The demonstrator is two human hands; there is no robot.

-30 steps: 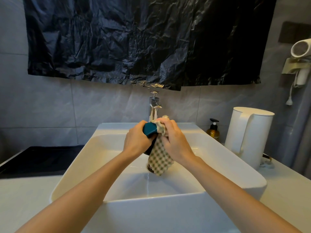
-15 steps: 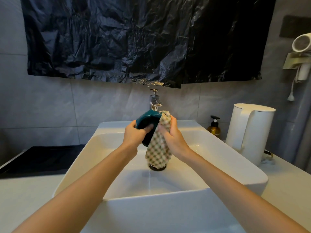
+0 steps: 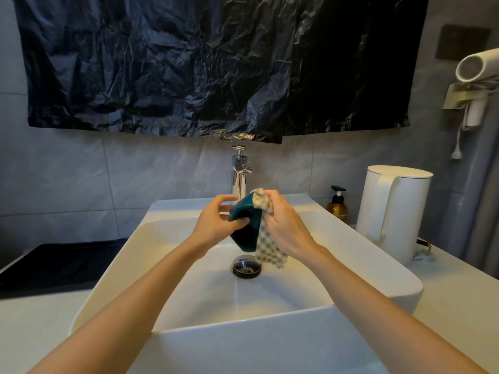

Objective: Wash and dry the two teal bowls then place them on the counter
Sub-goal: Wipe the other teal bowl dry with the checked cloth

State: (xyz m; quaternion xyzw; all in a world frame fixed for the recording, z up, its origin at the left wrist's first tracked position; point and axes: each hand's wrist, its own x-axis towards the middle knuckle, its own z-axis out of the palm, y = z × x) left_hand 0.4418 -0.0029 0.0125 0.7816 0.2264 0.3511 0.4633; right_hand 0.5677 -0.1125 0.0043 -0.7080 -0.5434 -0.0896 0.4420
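Nearest, the thick, glossy white front wall of the sink is seen. It is a squarish ceramic basin set on the pale worktop, and two bare forearms are stretched over it. A round dark metal drain is set in the basin floor.

Above the drain, toward the back edge of the sink, the teal bowl is held in the air, tipped on its side. It is pinched by the left hand, with the thumb laid on its wall and the fingers reaching behind it, though blur hides exactly how they lie. The grip of the right hand is closed on a checked cloth, which is bunched over the rim and hangs limp below the bowl. The second bowl is not in view.

The bowl is judged small, light, stiff and smooth, so it is likely slippery while wet and breakable if dropped on the hard ceramic. It is best taken across the rim, with cloth between skin and glaze. The cloth is thin and soft and folds to any shape.

Farther back, a chrome tap stands at the sink's back edge. Near the worktop's back right, an amber pump bottle and a tall matte white kettle are placed. At its left edge lies a flat black panel. On the grey tiled wall a crinkled black plastic sheet is hung, and a white hair dryer is mounted far right.
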